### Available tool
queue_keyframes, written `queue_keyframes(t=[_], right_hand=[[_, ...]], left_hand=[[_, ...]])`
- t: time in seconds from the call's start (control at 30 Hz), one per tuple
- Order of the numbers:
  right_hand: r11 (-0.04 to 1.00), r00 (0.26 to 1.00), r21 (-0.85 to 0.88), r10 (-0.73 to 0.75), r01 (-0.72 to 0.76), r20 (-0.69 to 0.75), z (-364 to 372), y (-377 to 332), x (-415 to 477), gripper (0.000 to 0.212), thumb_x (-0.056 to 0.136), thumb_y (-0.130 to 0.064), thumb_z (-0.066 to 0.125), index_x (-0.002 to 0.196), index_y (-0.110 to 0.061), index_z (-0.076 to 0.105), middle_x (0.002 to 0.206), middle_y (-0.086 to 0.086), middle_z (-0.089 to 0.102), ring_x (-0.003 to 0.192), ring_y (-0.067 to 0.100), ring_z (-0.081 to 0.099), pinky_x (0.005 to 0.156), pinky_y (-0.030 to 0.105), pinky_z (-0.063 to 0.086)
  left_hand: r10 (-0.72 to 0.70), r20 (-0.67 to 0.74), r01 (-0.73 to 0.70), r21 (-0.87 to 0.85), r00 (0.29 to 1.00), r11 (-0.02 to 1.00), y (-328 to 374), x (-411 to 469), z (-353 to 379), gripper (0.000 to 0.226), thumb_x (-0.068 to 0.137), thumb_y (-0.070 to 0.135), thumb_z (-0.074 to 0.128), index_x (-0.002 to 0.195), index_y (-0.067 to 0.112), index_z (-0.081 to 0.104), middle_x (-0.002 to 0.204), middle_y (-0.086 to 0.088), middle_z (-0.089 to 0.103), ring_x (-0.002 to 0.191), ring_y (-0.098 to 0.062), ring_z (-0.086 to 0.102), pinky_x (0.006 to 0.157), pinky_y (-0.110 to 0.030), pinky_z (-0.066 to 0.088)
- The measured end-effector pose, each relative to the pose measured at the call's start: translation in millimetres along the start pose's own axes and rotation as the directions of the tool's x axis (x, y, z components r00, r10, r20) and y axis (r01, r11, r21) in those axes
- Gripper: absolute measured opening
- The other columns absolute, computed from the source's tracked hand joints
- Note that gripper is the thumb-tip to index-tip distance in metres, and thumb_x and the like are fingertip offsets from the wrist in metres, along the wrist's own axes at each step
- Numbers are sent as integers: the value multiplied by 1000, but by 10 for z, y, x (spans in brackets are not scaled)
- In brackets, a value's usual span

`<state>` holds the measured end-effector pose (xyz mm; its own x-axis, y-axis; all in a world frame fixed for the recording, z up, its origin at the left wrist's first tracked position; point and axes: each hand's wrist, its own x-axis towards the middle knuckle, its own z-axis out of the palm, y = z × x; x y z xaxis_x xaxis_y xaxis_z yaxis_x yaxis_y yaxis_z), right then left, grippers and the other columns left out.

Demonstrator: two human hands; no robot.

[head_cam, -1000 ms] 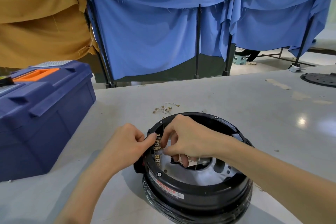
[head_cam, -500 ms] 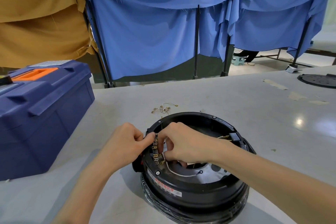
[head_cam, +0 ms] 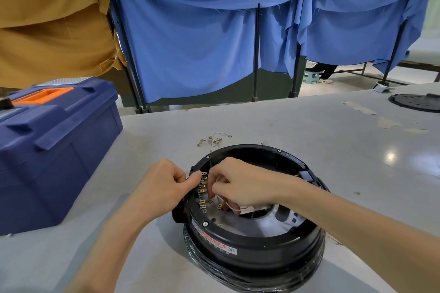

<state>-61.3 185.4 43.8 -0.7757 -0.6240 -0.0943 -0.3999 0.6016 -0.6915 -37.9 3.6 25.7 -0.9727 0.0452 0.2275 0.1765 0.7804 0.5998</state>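
Grey table (head_cam: 309, 140) is set before blue curtains (head_cam: 190, 54), with a blue toolbox (head_cam: 54, 150) at the left and a small bundle of loose leads (head_cam: 212, 140) lying just beyond the work. Near the front edge, a black round housing (head_cam: 257, 250) is stood open side up, and both hands are brought to its left rim. The left hand (head_cam: 164, 185) is clenched on that rim, its thumb laid against the top of the terminal row (head_cam: 203, 194), so the housing appears to be steadied. The right hand (head_cam: 240, 185) is reached inside, its fingertips pinched on a white wire (head_cam: 234, 209). The wire's brass connector (head_cam: 210, 201) is held just beside the lower tabs, and whether it touches a tab cannot be told. The step in hand is judged to be the wiring of the terminals, though whether a connector is being fitted or pulled off cannot be settled. For the next move, a straight push or pull along the tab is called for, with the rim braced and the thin wire spared from strain.
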Motion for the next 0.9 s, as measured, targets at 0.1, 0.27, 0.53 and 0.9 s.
queue_keyframes(t=[0.1,0.27,0.53,0.9], right_hand=[[1000,1000,22,7,-7,3,0,-31,-7,18,91,-17,54,90,-3,65,51,5,60,39,9,48,38,18,36],[972,997,222,78,-81,21,2,-46,-47,4,89,1,61,90,4,63,65,17,65,36,6,50,32,13,32],[873,950,387,311,-296,25,-15,-79,-35,14,84,1,73,93,9,66,57,11,66,49,23,65,52,24,58],[681,862,542,467,-492,196,-9,-142,69,10,88,6,64,80,10,62,59,19,64,52,28,66,61,30,61]], left_hand=[[-7,5,7,-5,1000,1000,-2,1,-1,69,90,33,64,41,17,19,43,4,15,44,-15,14,41,-19,19],[-15,-4,16,15,1000,1000,12,-9,2,69,90,34,64,42,16,18,44,4,15,44,-14,13,40,-20,16],[-109,-2,108,153,994,982,76,-28,-23,74,90,47,59,41,14,14,43,5,12,44,-16,12,40,-22,12],[-154,24,145,221,988,964,68,-12,2,68,92,52,51,45,16,18,48,-5,25,49,-22,21,50,-30,22]])
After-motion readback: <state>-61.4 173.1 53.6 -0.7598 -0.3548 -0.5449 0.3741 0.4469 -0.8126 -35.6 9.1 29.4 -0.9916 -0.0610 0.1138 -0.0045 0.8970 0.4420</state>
